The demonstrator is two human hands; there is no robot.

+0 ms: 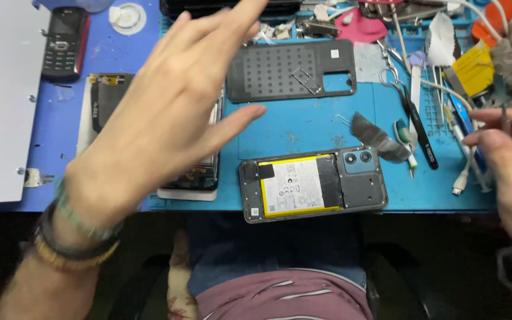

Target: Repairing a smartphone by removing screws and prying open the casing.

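The left hand [161, 112] is spread open above the surface [303, 124], holding nothing. The right hand [505, 160] pinches a thin tool [504, 118]. Between them lies the opened phone [313, 184]; inside its frame sit a yellow-edged battery [294, 185] and the camera module [358, 158].
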